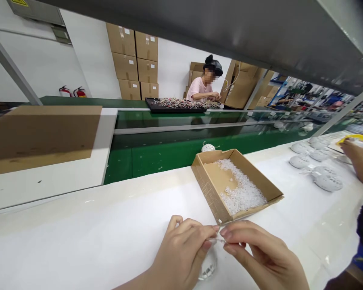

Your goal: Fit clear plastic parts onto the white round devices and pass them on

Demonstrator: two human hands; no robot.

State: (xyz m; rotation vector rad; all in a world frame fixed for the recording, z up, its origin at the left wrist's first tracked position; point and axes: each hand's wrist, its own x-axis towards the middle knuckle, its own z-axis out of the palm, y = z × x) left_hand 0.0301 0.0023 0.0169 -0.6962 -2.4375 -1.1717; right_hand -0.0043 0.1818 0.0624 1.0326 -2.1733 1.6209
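My left hand (184, 245) is closed at the front of the white table, its thumb and fingertips pinching a thin wire (216, 240). Opposite it, my right hand (260, 249) pinches the same wire between thumb and fingers. A tiny white connector (220, 222) sticks up between the fingertips. Below them, partly behind my left hand, is a round white item with a clear rim (208, 266); whether the wire joins it is hidden. Just beyond my hands stands an open cardboard box (207, 189) holding many small translucent rings (242, 189).
Several white domed parts (301, 161) lie to the right, near a co-worker's hand (357, 157) and a yellow tray (358, 139). A green conveyor belt (148, 157) runs behind the box, carrying a white part (208, 148). Across it, a person (199, 88) works by a black tray of wires (175, 105).
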